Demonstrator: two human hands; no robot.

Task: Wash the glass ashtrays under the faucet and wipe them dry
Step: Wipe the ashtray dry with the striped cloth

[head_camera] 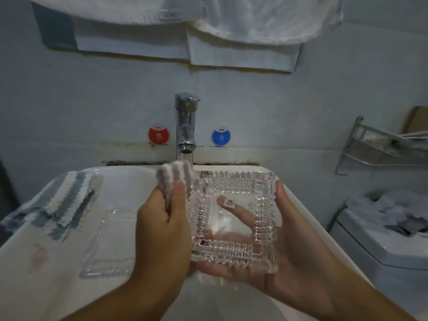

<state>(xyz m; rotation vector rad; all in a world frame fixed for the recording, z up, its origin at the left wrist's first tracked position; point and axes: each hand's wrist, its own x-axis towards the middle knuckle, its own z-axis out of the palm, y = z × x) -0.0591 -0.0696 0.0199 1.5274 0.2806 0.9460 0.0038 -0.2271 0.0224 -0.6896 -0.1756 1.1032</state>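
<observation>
A square cut-glass ashtray [234, 218] is held over the sink [120, 177], just in front of the faucet [186, 126]. The right hand [289, 246] cradles it from below, palm up, with the fingers [240, 214] showing through the clear bottom and the thumb lying up along its right edge; the fingers curl under the glass and grasp it. A small label [229, 203] sits on the bottom of the ashtray, and nothing else is in it. The left hand [159, 228] is at the ashtray's left edge, its fingers clenched on a striped grey and white cloth [174, 179] that sticks up above the thumb and touches the glass rim.

A second glass ashtray [108, 242] lies flat on the white rim of the sink to the left, blurred and hard to make out. Further left, a striped towel [60, 205] is draped over the sink's edge. On the wall behind the faucet are a red sticker [158, 134] and a blue sticker [220, 136]. White towels [254, 24] hang above, cut off by the top of the view. At the right, a metal wall shelf [379, 147] runs out of view, and below it crumpled cloth [393, 212] lies on a white toilet tank [382, 242]. Whether water is running from the faucet I cannot tell.
</observation>
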